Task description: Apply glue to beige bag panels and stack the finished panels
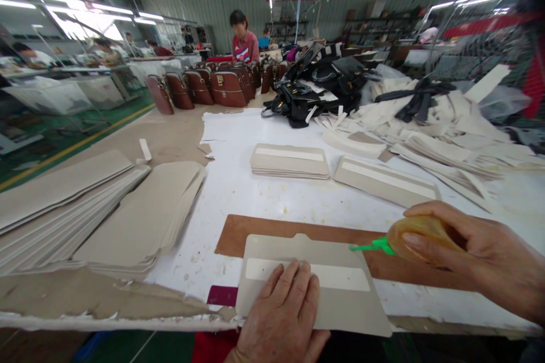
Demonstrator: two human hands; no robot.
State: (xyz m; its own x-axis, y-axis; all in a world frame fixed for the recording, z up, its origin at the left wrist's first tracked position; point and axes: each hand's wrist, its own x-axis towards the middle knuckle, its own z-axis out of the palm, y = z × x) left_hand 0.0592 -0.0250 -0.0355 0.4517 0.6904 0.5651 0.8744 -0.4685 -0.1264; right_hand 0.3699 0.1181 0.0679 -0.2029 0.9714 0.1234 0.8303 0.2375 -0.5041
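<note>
A beige panel (pixel 349 309) with a small tab on its far edge lies at the near edge of the table, a pale strip (pixel 344 277) across its middle. Flat on that strip and panel rests my left hand (pixel 287 306), fingers stretched out. My right hand (pixel 460 244) is wrapped round a yellowish squeeze bottle (pixel 419 235) with a green nozzle (pixel 374 246). The nozzle tip is at the panel's far right corner; whether it touches I cannot tell. Under the panel's far side runs a brown board (pixel 272 227).
Beyond the board lie a stack of panels with strips (pixel 289 161) and another such panel (pixel 383 181). Beige panel stacks (pixel 140 210) are at left. Brown bags (pixel 230 88), black bags (pixel 315 85) and pale offcuts (pixel 451 136) stand farther back. A person (pixel 244 39) is behind the brown bags.
</note>
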